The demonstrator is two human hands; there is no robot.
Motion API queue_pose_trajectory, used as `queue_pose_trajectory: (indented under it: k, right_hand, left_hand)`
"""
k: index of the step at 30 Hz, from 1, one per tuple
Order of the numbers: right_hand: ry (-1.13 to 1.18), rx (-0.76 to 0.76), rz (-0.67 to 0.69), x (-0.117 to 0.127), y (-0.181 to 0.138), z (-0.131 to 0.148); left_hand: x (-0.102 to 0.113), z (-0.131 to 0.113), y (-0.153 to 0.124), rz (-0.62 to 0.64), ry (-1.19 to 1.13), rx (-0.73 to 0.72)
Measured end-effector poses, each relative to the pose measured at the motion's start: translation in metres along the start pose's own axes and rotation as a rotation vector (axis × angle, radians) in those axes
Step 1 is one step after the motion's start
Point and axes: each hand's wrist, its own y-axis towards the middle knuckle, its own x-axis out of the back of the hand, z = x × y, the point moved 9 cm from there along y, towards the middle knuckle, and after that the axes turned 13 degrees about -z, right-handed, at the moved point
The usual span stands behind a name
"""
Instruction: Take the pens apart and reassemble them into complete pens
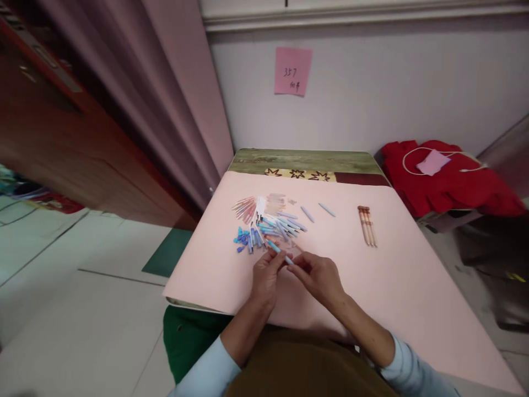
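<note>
Near the front of the table, my left hand [266, 274] pinches a light-blue pen [273, 246] around its barrel. My right hand [318, 275] has its fingertips closed on the pen's near end. The pen slants away to the upper left. Just beyond my hands lies a heap of blue and lilac pen barrels [285, 223]. Small blue caps [241, 238] are piled left of it. White refills [260, 207] and reddish-brown slim sticks [247, 208] fan out behind. Pale, clear-looking pieces [275, 202] lie beside them.
Several brown-topped pens [367, 226] lie side by side at the right of the pink-covered table [330, 309]. Two loose barrels, one lilac [307, 214] and one teal [327, 209], lie apart. A red cloth [446, 184] with a white cable is beyond the right edge; a wall stands behind.
</note>
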Motion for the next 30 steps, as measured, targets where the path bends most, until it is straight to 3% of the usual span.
queue_pose_trajectory:
  k: [5, 11, 13, 17, 20, 25, 30]
  right_hand:
    - [0.172, -0.079, 0.093, -0.012, -0.004, -0.006]
    - [0.186, -0.124, 0.104, -0.015, -0.001, -0.011]
    - [0.215, -0.176, 0.079, -0.01, 0.001, -0.023]
    - [0.262, -0.263, 0.037, 0.002, 0.005, -0.045]
    - [0.372, -0.338, 0.097, -0.01, 0.0, -0.044]
    - [0.624, -0.487, 0.245, -0.046, -0.013, -0.016]
    - [0.693, -0.52, 0.242, -0.049, -0.009, -0.003]
  left_hand:
    - [0.001, -0.005, -0.004, -0.006, 0.042, -0.081]
    - [0.007, -0.025, 0.006, 0.009, 0.195, -0.154]
    - [0.032, -0.053, 0.021, -0.074, 0.269, -0.284]
    - [0.104, -0.123, 0.052, -0.354, 0.45, -0.65]
    - [0.133, -0.136, 0.076, -0.398, 0.753, -0.692]
    - [0.108, -0.118, 0.088, -0.16, 1.138, -0.825]
    - [0.098, -0.113, 0.09, -0.149, 1.263, -0.879]
